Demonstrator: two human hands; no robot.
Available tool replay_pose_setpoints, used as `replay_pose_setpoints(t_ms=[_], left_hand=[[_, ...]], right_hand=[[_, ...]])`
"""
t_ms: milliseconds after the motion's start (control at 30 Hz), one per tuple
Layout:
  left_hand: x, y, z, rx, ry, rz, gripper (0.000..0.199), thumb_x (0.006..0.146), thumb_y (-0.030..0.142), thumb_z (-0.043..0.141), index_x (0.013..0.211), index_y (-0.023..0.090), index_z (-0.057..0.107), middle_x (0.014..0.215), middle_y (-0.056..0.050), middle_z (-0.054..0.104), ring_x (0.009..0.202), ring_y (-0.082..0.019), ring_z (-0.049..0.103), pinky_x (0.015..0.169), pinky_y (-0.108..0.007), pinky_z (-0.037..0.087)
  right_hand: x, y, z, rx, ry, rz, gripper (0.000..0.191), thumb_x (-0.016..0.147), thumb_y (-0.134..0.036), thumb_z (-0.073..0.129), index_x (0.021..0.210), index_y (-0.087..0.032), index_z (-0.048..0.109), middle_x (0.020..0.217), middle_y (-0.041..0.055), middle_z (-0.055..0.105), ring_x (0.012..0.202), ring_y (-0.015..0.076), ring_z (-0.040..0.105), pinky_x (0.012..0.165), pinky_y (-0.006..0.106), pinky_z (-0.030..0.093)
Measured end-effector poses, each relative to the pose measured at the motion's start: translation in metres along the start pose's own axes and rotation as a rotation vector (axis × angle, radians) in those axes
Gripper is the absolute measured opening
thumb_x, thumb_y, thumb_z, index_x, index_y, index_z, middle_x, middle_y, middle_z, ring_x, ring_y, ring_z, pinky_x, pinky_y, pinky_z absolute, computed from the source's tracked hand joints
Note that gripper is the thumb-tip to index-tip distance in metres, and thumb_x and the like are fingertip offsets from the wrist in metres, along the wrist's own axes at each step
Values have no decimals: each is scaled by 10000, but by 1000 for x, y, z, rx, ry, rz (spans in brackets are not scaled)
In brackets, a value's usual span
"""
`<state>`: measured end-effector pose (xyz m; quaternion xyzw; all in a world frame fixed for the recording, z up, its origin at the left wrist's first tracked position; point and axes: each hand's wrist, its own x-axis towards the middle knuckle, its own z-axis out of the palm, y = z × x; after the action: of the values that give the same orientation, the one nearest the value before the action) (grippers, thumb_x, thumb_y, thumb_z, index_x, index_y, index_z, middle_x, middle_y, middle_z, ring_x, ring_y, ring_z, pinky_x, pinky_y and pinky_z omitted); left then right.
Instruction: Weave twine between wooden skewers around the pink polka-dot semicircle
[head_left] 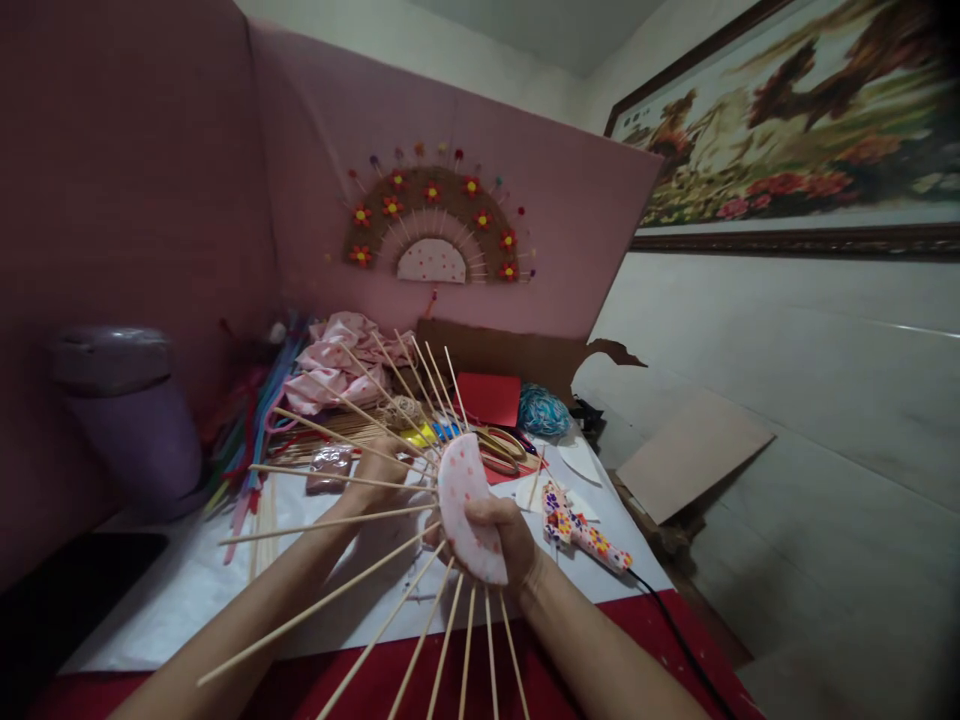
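A half-round, pink polka-dot piece [471, 500] is held tilted over the table, with several thin wooden sticks [337, 540] fanning out from its curved edge. My right hand [510, 535] grips it, thumb on the dotted face and fingers behind. Beyond the sticks, my left hand [381, 468] reaches over the table beside a small brown packet [328, 470], near a ball of twine [401, 412] and a yellow-and-blue item [424, 435]. Sticks partly cover its fingers, so their grip is unclear. Scissors [501, 452] lie just past the dotted piece.
A flower-patterned glue gun [581, 530] with a black cord lies at right. Behind are pink dotted cloth [341, 360], blue yarn [544, 410] and red card [487, 398]. A purple bin [135, 420] stands left. A decorated half-round fan [431, 215] hangs on the pink board.
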<state>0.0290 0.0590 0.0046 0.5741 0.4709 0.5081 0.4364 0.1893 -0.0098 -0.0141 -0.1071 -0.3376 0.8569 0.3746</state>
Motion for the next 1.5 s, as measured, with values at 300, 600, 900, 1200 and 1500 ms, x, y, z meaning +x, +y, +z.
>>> replay_pose_setpoints(t_ms=[300, 600, 900, 1200, 1500], left_hand=[[-23, 50, -12, -165, -426, 29, 120, 672, 184, 556, 777, 141, 594, 492, 44, 474, 391, -60, 386, 369, -178, 262], [-26, 43, 2, -249, -433, 130, 209, 691, 218, 604, 889, 164, 564, 628, 0, 584, 467, -98, 496, 408, -206, 367], [-23, 39, 6, -249, -348, 110, 57, 587, 107, 646, 628, 133, 616, 561, 3, 594, 477, -96, 515, 460, -211, 396], [-25, 42, 9, -285, -261, 70, 89, 512, 73, 630, 581, 129, 630, 503, 11, 598, 432, -88, 493, 426, -201, 366], [-24, 30, 12, -323, -216, 75, 36, 593, 170, 652, 602, 141, 634, 492, 13, 572, 398, -77, 452, 388, -191, 325]], right_hand=[[2, -8, -8, 11, 98, -93, 312, 622, -247, 592, 875, -64, 582, 696, 95, 683, 539, 125, 620, 471, 177, 489], [2, -12, -8, 23, 86, -90, 396, 600, -217, 617, 960, -67, 550, 701, 67, 673, 562, 126, 619, 482, 183, 493], [0, -13, -9, -1, 85, -77, 338, 619, -242, 597, 890, -41, 578, 726, 108, 685, 555, 125, 623, 464, 172, 486], [-1, -10, -6, 4, 52, -74, 309, 612, -212, 588, 883, -63, 585, 723, 92, 689, 581, 125, 622, 483, 172, 487], [3, -4, 4, 41, 208, -122, 284, 611, -205, 624, 860, -74, 588, 710, 90, 683, 629, 161, 634, 525, 231, 510]])
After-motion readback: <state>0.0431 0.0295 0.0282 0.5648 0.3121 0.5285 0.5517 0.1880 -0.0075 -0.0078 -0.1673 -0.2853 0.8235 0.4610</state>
